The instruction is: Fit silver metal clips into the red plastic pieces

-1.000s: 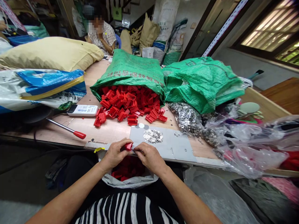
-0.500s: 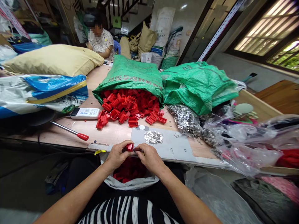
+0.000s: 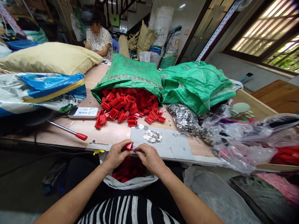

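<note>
Here, left hand (image 3: 116, 154) pinches red clip (image 3: 128, 146); right hand (image 3: 149, 157) touches it, fingers closed.

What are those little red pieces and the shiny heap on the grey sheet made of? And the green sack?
The red pieces look like moulded plastic: uniform colour, crisp box shapes, slight sheen. The shiny heap seems to be tiny metal parts, silvery and glinting, too small to tell more. The green sack looks like woven plastic: creased, faintly glossy, with printed lettering.

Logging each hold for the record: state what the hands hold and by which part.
The left hand pinches a small red plastic piece by its lower end; the right hand pinches something thin and metallic against it, too small to identify.
</note>
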The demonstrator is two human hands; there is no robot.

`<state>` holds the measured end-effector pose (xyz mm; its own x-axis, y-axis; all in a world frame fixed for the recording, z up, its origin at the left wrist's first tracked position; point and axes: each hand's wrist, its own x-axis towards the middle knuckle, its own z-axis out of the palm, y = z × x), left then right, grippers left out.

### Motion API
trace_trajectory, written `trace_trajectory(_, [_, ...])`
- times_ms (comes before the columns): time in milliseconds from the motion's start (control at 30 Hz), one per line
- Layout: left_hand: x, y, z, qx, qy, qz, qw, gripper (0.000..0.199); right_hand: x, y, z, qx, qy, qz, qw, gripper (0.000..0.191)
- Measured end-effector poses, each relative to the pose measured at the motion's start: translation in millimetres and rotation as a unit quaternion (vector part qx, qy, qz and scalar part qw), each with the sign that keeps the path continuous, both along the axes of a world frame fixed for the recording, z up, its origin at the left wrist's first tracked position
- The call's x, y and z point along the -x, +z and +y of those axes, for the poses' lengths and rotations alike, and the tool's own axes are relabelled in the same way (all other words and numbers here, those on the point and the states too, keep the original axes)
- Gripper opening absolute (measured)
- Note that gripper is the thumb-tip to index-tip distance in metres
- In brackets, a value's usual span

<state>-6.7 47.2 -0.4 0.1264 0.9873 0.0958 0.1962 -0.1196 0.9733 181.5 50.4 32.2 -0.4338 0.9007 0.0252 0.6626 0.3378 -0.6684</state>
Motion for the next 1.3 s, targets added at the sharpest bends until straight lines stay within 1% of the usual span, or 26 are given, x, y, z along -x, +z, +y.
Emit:
trace_trajectory(167, [1,-1.6,1,-0.009,-0.009,0.016,1.000,0.034,1,3.2,0,0.009,-0.003,-0.016,1.000,0.017])
trace_trajectory(300, [0,-3.1,1,-0.018,-0.010,0.026,0.999,0.033,8,8.3,-2,-0.003,-0.006,-0.088,0.996,0.016])
trace_trajectory(433, [-2,-4.3,-1,-0.029,0.005,0.039,0.999,0.036,20,13.3,-6,-0.012,-0.014,-0.171,0.985,0.018])
trace_trajectory(500, [-3,-5.2,-1,-0.037,0.011,0.050,0.998,0.035,25,14.6,-8,-0.013,-0.021,-0.195,0.981,0.020])
trace_trajectory(567, [-4,-6.1,-1,-0.045,0.015,0.059,0.997,0.034,27,14.7,-9,-0.015,-0.029,-0.198,0.980,0.020])
trace_trajectory(733, [-5,-5.1,-7,-0.057,0.024,0.064,0.996,0.031,19,10.7,-15,-0.011,-0.029,-0.147,0.989,0.017])
trace_trajectory(867, [-4,0.9,-22,-0.047,0.044,0.054,0.996,0.027,9,6.1,-24,-0.023,-0.010,-0.031,0.999,0.019])
trace_trajectory(933, [-3,6.4,-29,-0.011,0.055,-0.002,0.998,0.027,4,4.9,-30,-0.010,0.003,0.031,0.999,0.017])
trace_trajectory(967, [-3,9.8,-32,0.015,0.060,-0.055,0.997,0.029,2,4.8,-32,0.005,0.012,0.056,0.998,0.018])
trace_trajectory(1000, [-3,13.5,-35,0.046,0.063,-0.120,0.990,0.030,1,5.1,-34,0.022,0.023,0.075,0.997,0.021])
trace_trajectory(1033, [-4,17.2,-37,0.079,0.063,-0.192,0.976,0.029,0,5.8,-36,0.039,0.034,0.088,0.995,0.025])
trace_trajectory(1067, [-4,20.8,-39,0.114,0.059,-0.263,0.956,0.025,-1,6.7,-38,0.052,0.044,0.095,0.993,0.030])
trace_trajectory(1133, [-5,26.9,-42,0.185,0.041,-0.385,0.903,0.015,0,9.5,-42,0.059,0.058,0.099,0.992,0.040])
trace_trajectory(1233, [-7,33.3,-46,0.273,0.031,-0.492,0.826,0.011,2,14.9,-46,0.044,0.063,0.087,0.993,0.044])
trace_trajectory(1300, [-9,37.2,-50,0.306,0.043,-0.524,0.793,0.004,4,18.3,-48,0.032,0.062,0.086,0.994,0.042])
